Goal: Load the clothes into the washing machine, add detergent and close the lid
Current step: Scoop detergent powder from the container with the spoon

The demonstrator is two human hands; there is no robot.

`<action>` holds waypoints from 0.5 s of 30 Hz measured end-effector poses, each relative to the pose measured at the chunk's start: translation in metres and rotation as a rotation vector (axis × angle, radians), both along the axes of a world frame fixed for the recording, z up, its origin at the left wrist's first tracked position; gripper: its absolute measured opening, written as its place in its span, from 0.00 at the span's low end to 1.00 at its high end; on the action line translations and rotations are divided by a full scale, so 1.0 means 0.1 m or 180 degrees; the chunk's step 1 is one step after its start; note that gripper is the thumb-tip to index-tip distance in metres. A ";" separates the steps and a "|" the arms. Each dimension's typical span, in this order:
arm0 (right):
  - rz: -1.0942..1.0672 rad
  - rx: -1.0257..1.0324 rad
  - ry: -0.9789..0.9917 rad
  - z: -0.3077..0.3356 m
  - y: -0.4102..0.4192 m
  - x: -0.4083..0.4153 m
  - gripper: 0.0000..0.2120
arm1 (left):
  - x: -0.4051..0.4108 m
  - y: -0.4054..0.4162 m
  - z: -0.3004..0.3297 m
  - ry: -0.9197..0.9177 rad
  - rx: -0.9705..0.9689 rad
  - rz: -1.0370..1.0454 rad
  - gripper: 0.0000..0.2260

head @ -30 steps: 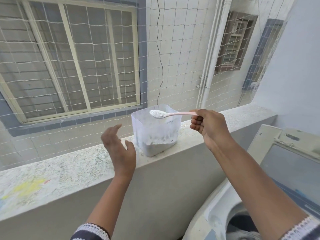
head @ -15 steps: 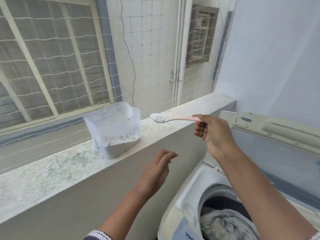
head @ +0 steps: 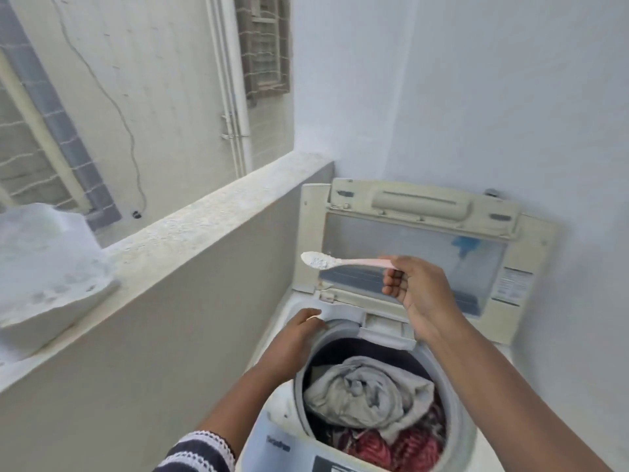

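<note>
Now the right hand [head: 413, 294] has its fingers [head: 394, 282] curled round the spoon [head: 347, 262] handle, bowl kept level, likely so the heaped detergent [head: 316, 259] stays put above the washer [head: 299, 420]. Its arm reaches far across the drum, where the clothes [head: 367, 396] already lie. At the far left rim, the left hand [head: 299, 332] rests with fingers loosely bent, holding nothing. Behind stands the lid [head: 425, 247], raised. On the ledge [head: 204, 219] at left sits the tub [head: 44, 267].

Right hand [head: 417, 294] pinching, left hand [head: 299, 335] flat
</note>
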State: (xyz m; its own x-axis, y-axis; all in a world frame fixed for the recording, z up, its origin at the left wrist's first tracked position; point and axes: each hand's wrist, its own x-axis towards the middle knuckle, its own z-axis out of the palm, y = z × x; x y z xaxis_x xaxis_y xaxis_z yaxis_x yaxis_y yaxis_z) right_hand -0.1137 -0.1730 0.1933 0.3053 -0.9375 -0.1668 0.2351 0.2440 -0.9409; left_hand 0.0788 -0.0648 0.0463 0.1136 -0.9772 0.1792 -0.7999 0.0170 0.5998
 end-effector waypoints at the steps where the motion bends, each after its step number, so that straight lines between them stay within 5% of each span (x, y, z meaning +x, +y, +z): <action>1: -0.0095 0.0042 0.0008 -0.06 -0.04 -0.11 0.09 | -0.07 -0.08 -0.05 0.0094 0.0228 -0.0075 0.19; 11: -0.0706 0.0338 0.0213 -0.65 -0.39 -0.86 0.09 | -0.52 -0.75 -0.46 0.2191 0.1151 0.0384 0.28; 15: -0.0845 0.0499 0.0378 -0.95 -0.55 -0.97 0.09 | -0.59 -0.95 -0.55 0.2691 0.1471 0.0393 0.21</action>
State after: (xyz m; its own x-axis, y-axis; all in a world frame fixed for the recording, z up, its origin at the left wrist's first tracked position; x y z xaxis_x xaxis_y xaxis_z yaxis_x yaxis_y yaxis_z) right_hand -0.2108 -0.2278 0.0981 0.0236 -0.9418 -0.3353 0.2007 0.3330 -0.9213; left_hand 0.0197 -0.1600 -0.0082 0.1351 -0.9032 -0.4073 -0.0820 -0.4199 0.9039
